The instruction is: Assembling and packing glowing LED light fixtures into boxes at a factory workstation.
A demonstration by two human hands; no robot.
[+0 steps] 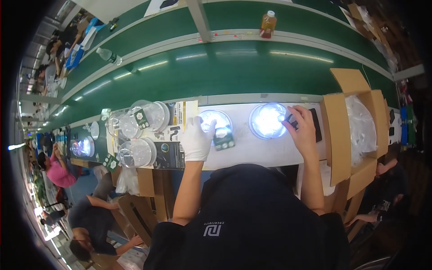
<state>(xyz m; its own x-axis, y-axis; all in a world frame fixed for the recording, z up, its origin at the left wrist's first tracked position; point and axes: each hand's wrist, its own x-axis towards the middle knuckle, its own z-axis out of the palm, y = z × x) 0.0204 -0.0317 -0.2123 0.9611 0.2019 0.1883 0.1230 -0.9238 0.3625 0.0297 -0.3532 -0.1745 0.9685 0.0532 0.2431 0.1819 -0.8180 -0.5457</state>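
Observation:
My left hand (195,141), in a white glove, is closed at the left edge of a lit round clear lamp (227,118), its thumb over the rim. A green card tag (223,139) lies over the lamp's near side. To the right, a second round lamp (266,121) glows bright white. My bare right hand (302,128) is at its right edge, with thumb and forefinger bent together round a small dark thing I cannot make out. A flat black object (315,125) lies beyond that hand, partly hidden by it.
Several clear round lamps (137,152) with green tags stand on printed cardboard at the left. An open carton (339,135) with plastic bags (360,128) stands close on the right. Ahead runs a green conveyor belt (180,74); an amber bottle (268,24) stands past it. People work at left and right.

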